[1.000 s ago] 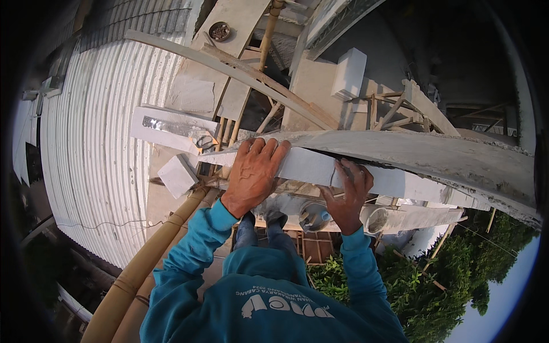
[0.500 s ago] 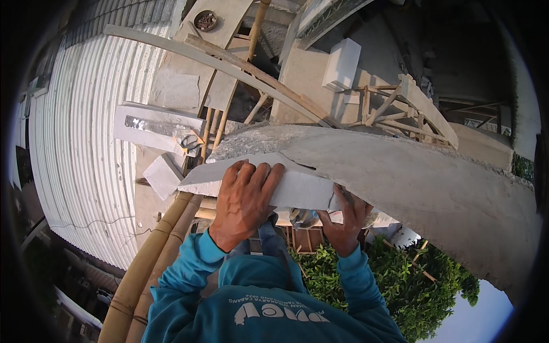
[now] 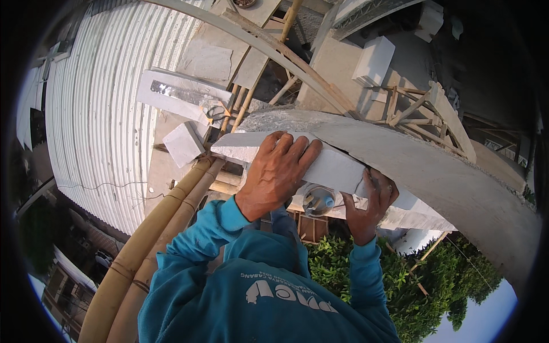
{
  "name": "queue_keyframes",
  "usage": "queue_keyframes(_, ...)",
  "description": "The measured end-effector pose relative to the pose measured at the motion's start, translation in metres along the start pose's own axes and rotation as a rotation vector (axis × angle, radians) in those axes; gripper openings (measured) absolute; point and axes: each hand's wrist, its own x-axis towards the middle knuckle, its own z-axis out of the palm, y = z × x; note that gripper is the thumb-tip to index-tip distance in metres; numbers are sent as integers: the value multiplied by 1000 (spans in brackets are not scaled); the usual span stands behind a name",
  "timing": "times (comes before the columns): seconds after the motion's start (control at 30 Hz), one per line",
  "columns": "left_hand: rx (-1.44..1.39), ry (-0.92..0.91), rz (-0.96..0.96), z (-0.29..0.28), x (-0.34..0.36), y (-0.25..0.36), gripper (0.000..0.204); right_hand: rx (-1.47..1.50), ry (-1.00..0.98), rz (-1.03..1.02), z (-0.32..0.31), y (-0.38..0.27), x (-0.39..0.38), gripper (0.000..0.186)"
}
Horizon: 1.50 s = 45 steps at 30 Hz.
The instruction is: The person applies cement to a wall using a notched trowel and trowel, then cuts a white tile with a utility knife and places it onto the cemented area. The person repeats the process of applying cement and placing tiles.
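Observation:
A pale grey lightweight concrete block (image 3: 337,169) lies against the near side of the curved, plastered wall edge (image 3: 434,163), with a narrow dark gap between them. My left hand (image 3: 279,171) grips it from above near the middle, its fingers bent over the upper face. At the block's right end my right hand (image 3: 370,204) is closed, thumb on the near side and fingers toward the wall. A thin dark line, maybe a crack, runs down the block beside the right fingers. The undersides of both grips are hidden.
Bamboo poles (image 3: 157,234) run along the left. Beyond them lie a loose block (image 3: 183,144) and a slab (image 3: 147,102) bearing a handsaw (image 3: 216,112). Below the hands sits a round container (image 3: 318,200) with tools. A wooden trestle (image 3: 420,111) and white blocks (image 3: 374,60) stand beyond the wall.
The whole view has shifted, so hands, block and surroundings appear farther right and higher. Both hands keep their hold on the block. More of the round container below shows.

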Motion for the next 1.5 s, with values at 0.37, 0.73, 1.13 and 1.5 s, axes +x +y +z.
queue_keyframes(0.37,85,27,43,3,-3,-4,77,-63,70,-72,1,-4,8,77)
queue_keyframes(0.73,-248,-189,-263,-49,-31,-92,50,-5,133,-91,7,3,5,71)
queue_keyframes(1.13,-172,-127,-227,-51,-35,-84,39,9,175,-110,10,7,4,67)
queue_keyframes(1.5,-139,-105,-189,-53,-34,-80,38,38,198,-79,12,8,5,65)
